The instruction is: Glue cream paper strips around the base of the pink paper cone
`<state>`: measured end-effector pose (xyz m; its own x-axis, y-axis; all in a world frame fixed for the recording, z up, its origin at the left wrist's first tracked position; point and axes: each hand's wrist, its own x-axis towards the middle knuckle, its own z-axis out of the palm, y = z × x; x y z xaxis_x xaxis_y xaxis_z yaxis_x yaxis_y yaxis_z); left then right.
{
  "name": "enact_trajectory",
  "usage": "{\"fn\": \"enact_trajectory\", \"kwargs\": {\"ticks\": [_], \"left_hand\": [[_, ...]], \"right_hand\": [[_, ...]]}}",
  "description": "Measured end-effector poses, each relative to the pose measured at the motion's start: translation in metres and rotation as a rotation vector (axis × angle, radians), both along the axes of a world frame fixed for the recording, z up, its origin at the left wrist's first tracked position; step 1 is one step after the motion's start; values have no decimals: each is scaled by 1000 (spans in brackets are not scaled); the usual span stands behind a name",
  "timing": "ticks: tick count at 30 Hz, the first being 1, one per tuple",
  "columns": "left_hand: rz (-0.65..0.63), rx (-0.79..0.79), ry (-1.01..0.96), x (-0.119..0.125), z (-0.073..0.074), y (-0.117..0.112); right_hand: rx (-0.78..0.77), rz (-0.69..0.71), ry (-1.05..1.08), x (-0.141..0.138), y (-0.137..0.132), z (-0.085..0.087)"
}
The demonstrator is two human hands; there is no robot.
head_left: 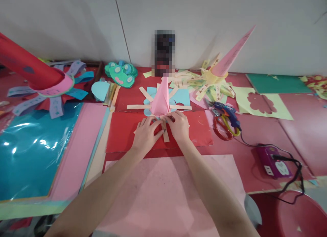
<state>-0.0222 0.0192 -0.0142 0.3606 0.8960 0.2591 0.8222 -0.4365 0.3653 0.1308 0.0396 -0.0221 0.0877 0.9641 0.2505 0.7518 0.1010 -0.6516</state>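
Note:
A pink paper cone (161, 100) stands upright on blue paper cut-outs (182, 98), with tan paper strips (135, 107) radiating from its base. My left hand (146, 133) and my right hand (179, 125) rest side by side at the cone's near base, on a red paper sheet (120, 135). Both hands have fingers pressed down on a tan strip (166, 135) that points toward me. The fingertips meet at the cone's lower edge.
A glue gun (227, 111) and red-handled scissors (221, 127) lie to the right, with a purple power strip (271, 160) and its cable. Finished cone crafts stand at left (38, 77) and back right (221, 70). Stacked coloured sheets (33, 152) fill the left; a pink sheet (163, 192) lies near me.

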Motion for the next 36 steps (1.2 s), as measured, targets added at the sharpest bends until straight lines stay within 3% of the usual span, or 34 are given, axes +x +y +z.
{"fn": "enact_trajectory", "kwargs": {"ticks": [17,26,36], "left_hand": [[-6,-11,29,0,0,0],[-5,-6,32,1,2,0],[-5,-9,29,1,1,0]], "right_hand": [[46,-21,-172,-5,-1,-2],[7,-76,161,1,-4,0],[5,-64,230,4,-5,0]]}}
